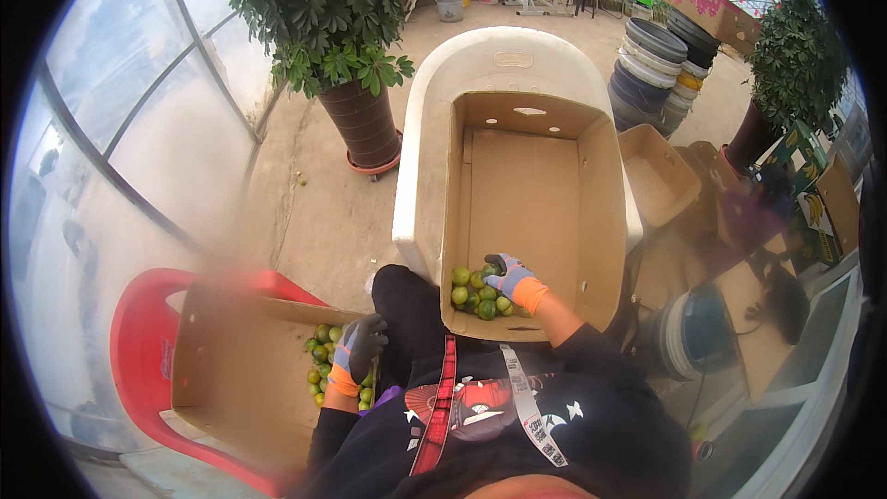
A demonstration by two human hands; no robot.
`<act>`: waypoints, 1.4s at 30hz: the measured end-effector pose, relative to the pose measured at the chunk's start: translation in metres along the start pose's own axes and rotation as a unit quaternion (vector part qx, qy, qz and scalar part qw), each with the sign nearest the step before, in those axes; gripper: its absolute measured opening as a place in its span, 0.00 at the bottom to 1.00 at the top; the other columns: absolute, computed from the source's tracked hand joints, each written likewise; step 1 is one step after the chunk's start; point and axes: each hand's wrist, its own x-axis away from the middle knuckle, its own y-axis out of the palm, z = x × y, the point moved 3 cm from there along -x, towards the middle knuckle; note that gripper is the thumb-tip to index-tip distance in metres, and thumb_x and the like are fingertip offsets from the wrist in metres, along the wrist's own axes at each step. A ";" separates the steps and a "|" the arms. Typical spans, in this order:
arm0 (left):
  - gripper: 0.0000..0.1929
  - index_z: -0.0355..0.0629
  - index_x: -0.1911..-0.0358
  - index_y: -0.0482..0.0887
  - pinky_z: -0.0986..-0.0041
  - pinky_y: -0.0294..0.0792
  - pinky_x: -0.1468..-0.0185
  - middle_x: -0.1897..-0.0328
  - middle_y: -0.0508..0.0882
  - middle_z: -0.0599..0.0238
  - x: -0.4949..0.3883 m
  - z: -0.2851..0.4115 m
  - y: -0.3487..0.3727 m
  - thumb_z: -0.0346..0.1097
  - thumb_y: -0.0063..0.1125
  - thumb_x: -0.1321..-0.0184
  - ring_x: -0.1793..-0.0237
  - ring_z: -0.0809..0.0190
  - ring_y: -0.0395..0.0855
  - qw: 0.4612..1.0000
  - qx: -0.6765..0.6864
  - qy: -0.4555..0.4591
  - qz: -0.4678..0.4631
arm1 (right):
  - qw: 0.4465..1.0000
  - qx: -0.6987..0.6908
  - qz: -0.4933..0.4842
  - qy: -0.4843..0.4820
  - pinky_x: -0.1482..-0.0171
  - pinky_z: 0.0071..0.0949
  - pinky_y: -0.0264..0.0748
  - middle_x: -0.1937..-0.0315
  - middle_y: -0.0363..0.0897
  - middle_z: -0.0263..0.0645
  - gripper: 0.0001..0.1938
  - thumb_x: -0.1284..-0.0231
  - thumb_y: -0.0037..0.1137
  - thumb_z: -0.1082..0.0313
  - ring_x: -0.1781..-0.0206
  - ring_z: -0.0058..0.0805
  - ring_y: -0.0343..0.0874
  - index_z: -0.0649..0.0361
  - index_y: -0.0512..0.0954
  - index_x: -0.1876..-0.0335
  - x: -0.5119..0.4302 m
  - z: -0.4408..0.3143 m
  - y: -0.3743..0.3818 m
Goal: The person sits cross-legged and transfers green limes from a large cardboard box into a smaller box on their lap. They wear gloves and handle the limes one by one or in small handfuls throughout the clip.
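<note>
Both hands wear grey and orange work gloves. My right hand (514, 278) reaches into the near end of a large cardboard box (601, 222), its fingers curled at a dark green tomato; whether it grips it cannot be told. Beside it lie several green tomatoes (487, 309), some yellowish. The box rests on a white plastic chair (420, 152). At the lower left, my left hand (362, 350) is over the right edge of a second cardboard box (242, 360), next to more green tomatoes (321, 353). Its palm side is hidden, and whether it holds anything does not show.
A red plastic chair (142, 360) bears the left box. A potted plant (360, 125) stands ahead on the left. On the right are stacked buckets (648, 73), a smaller cardboard box (662, 173) and another potted plant (797, 62). Blurry smears cover parts of the picture.
</note>
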 end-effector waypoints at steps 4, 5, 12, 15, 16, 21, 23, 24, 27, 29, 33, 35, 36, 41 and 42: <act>0.26 0.41 0.35 0.70 0.77 0.73 0.62 0.44 0.81 0.56 -0.003 0.023 0.051 0.51 0.46 0.28 0.61 0.63 0.83 0.964 0.262 -0.044 -0.022 | 0.926 -0.209 -0.205 -0.240 0.42 0.30 0.74 0.39 0.74 0.44 0.31 0.38 0.62 0.51 0.43 0.32 0.77 0.50 0.67 0.31 0.027 -0.090 0.031; 0.26 0.42 0.35 0.70 0.77 0.72 0.62 0.44 0.81 0.56 -0.003 0.023 0.055 0.51 0.46 0.28 0.61 0.63 0.83 0.967 0.249 -0.059 -0.012 | 0.928 -0.216 -0.203 -0.227 0.43 0.30 0.74 0.39 0.74 0.43 0.30 0.38 0.62 0.53 0.44 0.30 0.78 0.51 0.68 0.31 0.027 -0.095 0.031; 0.24 0.44 0.35 0.70 0.76 0.70 0.64 0.50 0.81 0.65 0.019 -0.017 -0.023 0.47 0.51 0.30 0.60 0.65 0.81 0.971 0.232 -0.049 -0.001 | 0.986 0.142 -0.062 0.068 0.37 0.39 0.72 0.36 0.72 0.48 0.34 0.41 0.56 0.44 0.35 0.45 0.73 0.57 0.68 0.33 -0.006 0.022 -0.007; 0.25 0.42 0.36 0.70 0.76 0.72 0.60 0.47 0.80 0.61 0.029 -0.076 -0.090 0.48 0.52 0.30 0.56 0.64 0.79 0.950 0.250 -0.083 0.170 | 0.946 0.252 -0.119 0.167 0.35 0.42 0.71 0.35 0.71 0.51 0.39 0.46 0.59 0.42 0.33 0.47 0.71 0.61 0.68 0.33 0.006 0.083 0.003; 0.25 0.41 0.36 0.69 0.74 0.72 0.57 0.46 0.80 0.60 0.027 -0.096 -0.108 0.47 0.51 0.30 0.55 0.61 0.79 0.955 0.179 -0.068 0.228 | 0.932 0.270 -0.144 0.195 0.35 0.42 0.71 0.35 0.71 0.52 0.40 0.48 0.60 0.41 0.33 0.47 0.71 0.61 0.68 0.33 0.009 0.097 0.010; 0.25 0.39 0.35 0.67 0.65 0.74 0.49 0.41 0.78 0.56 0.031 -0.147 -0.133 0.46 0.50 0.29 0.49 0.52 0.79 0.895 -0.293 -0.017 0.337 | 0.918 0.274 -0.209 0.194 0.36 0.42 0.72 0.38 0.74 0.54 0.38 0.48 0.61 0.45 0.36 0.48 0.75 0.62 0.69 0.34 0.005 0.125 0.042; 0.23 0.40 0.38 0.70 0.69 0.73 0.52 0.43 0.79 0.57 0.023 -0.139 -0.119 0.46 0.50 0.29 0.52 0.57 0.79 0.928 -0.165 0.030 0.334 | 0.914 0.288 -0.212 0.193 0.37 0.43 0.73 0.38 0.75 0.52 0.35 0.47 0.61 0.49 0.36 0.48 0.76 0.62 0.69 0.35 0.001 0.129 0.044; 0.22 0.40 0.40 0.72 0.70 0.72 0.53 0.43 0.79 0.58 0.017 -0.128 -0.108 0.47 0.50 0.29 0.53 0.59 0.79 0.939 -0.130 0.050 0.314 | 0.915 0.299 -0.201 0.182 0.38 0.43 0.74 0.39 0.76 0.52 0.34 0.47 0.60 0.50 0.37 0.49 0.76 0.61 0.70 0.36 -0.001 0.130 0.043; 0.20 0.42 0.44 0.76 0.75 0.71 0.58 0.45 0.80 0.59 0.007 -0.099 -0.081 0.49 0.49 0.29 0.57 0.65 0.79 0.946 0.209 -0.021 0.246 | 0.918 0.303 -0.193 0.168 0.38 0.42 0.75 0.40 0.77 0.50 0.31 0.46 0.60 0.53 0.38 0.48 0.77 0.60 0.71 0.37 0.000 0.129 0.037; 0.18 0.43 0.46 0.77 0.75 0.70 0.59 0.45 0.80 0.60 0.010 -0.076 -0.071 0.48 0.49 0.29 0.58 0.66 0.79 0.954 0.202 -0.057 0.215 | 0.921 0.296 -0.188 0.172 0.39 0.42 0.75 0.41 0.78 0.50 0.30 0.46 0.60 0.54 0.39 0.48 0.78 0.59 0.72 0.38 0.002 0.126 0.032; 0.18 0.42 0.46 0.76 0.77 0.69 0.61 0.53 0.81 0.63 0.011 -0.037 -0.047 0.47 0.48 0.29 0.60 0.67 0.79 0.984 0.158 -0.010 0.081 | 0.937 0.257 -0.139 0.189 0.40 0.41 0.74 0.44 0.79 0.49 0.30 0.47 0.62 0.52 0.40 0.48 0.78 0.58 0.72 0.39 0.006 0.109 0.012; 0.16 0.41 0.47 0.74 0.81 0.67 0.63 0.57 0.81 0.66 0.009 -0.023 -0.032 0.44 0.46 0.28 0.61 0.68 0.78 0.996 0.074 0.035 0.034 | 0.963 0.190 -0.102 0.163 0.41 0.40 0.74 0.45 0.80 0.49 0.31 0.48 0.63 0.50 0.41 0.47 0.78 0.58 0.72 0.39 0.007 0.093 0.000; 0.15 0.41 0.47 0.74 0.82 0.67 0.63 0.56 0.80 0.66 0.005 -0.020 -0.025 0.43 0.46 0.28 0.61 0.68 0.78 0.996 0.080 0.014 0.034 | 0.978 0.140 -0.082 0.135 0.41 0.39 0.74 0.45 0.80 0.48 0.32 0.48 0.64 0.49 0.41 0.47 0.78 0.58 0.71 0.40 0.008 0.082 -0.005; 0.24 0.43 0.36 0.70 0.79 0.68 0.60 0.52 0.81 0.66 -0.018 -0.002 0.017 0.50 0.44 0.27 0.61 0.70 0.78 0.974 0.215 -0.054 -0.039 | 0.994 -0.089 -0.059 -0.025 0.40 0.38 0.72 0.44 0.78 0.50 0.31 0.45 0.64 0.46 0.42 0.46 0.77 0.55 0.71 0.39 0.012 -0.007 0.003; 0.26 0.43 0.34 0.69 0.79 0.68 0.59 0.52 0.81 0.66 -0.018 -0.001 0.029 0.52 0.44 0.27 0.61 0.70 0.78 0.972 0.220 -0.076 -0.016 | 0.986 -0.132 -0.077 -0.073 0.40 0.38 0.72 0.44 0.78 0.49 0.31 0.45 0.64 0.46 0.41 0.46 0.77 0.54 0.71 0.39 0.015 -0.030 0.014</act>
